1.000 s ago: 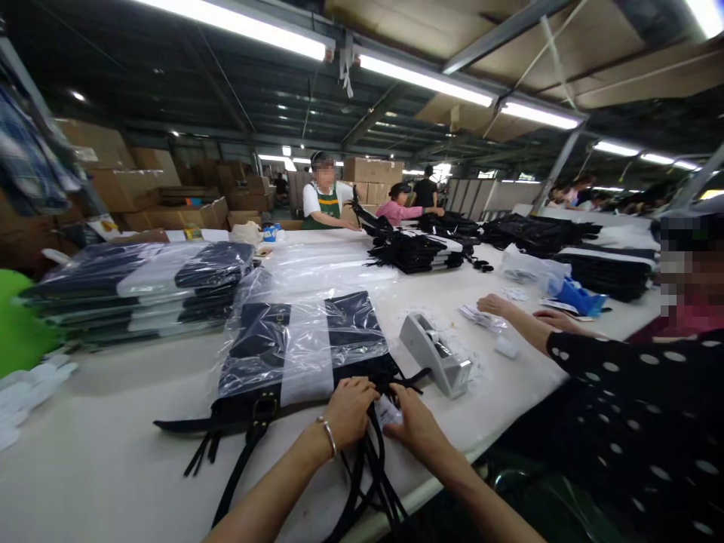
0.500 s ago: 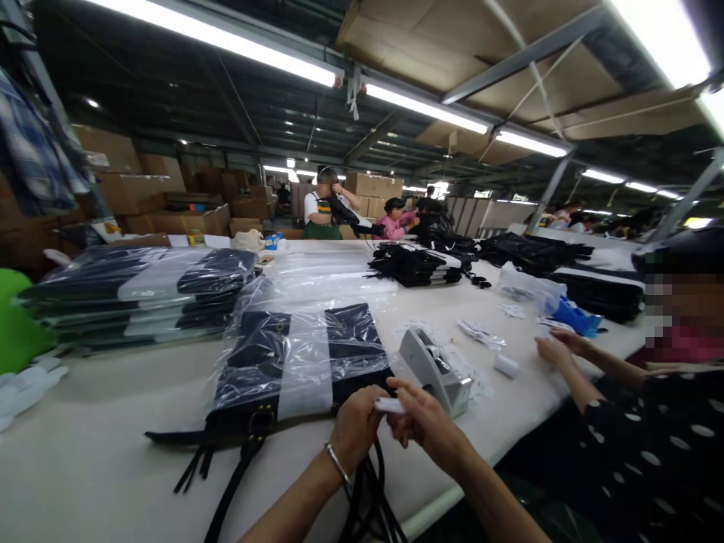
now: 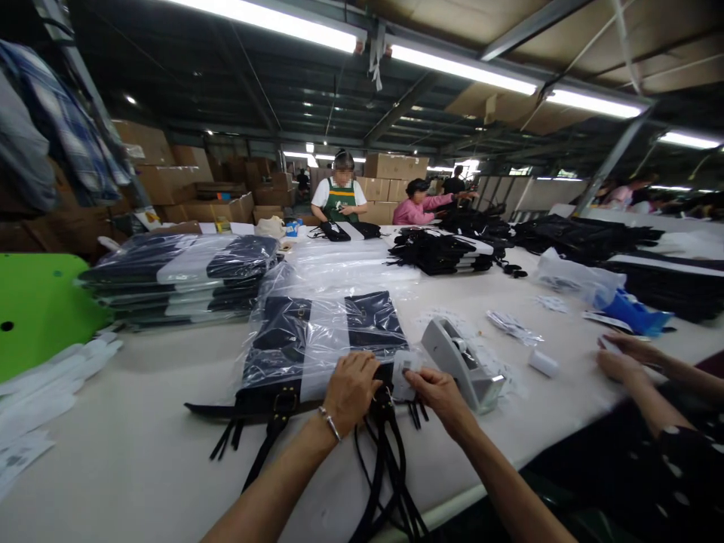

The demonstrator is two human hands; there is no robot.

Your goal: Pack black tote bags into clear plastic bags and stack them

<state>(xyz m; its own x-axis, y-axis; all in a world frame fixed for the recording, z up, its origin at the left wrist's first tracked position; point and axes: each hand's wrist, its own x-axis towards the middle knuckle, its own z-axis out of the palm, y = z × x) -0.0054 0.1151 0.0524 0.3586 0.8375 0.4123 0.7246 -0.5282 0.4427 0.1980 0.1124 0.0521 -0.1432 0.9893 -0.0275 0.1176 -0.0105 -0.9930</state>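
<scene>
A dark handbag [image 3: 271, 347], partly inside a clear plastic sleeve with a white band around it, lies flat on the table before me. Over its near edge, beside a strap buckle, my left hand [image 3: 351, 388] is closed with bent fingers; the fingertips are partly hidden. My right hand [image 3: 444, 396] pinches a white tag [image 3: 403, 375] with small print, held flat at the bag's lower right corner. Black straps [image 3: 385, 460] hang down toward me below the hands. Just right of the tag stands a grey tape dispenser [image 3: 458, 362].
Wrapped bags [image 3: 186, 264] are stacked at left by a green panel [image 3: 45, 309]. Black bags [image 3: 441, 253] lie farther back. Loose tags [image 3: 512, 328] and a white roll [image 3: 543, 363] lie right of the dispenser. A co-worker's hands [image 3: 633, 358] are at far right; others work across the table.
The white tag, earlier between both hands, is now in my right hand alone, turned flat toward me. My left hand has moved onto the bag's edge. The view has shifted left.
</scene>
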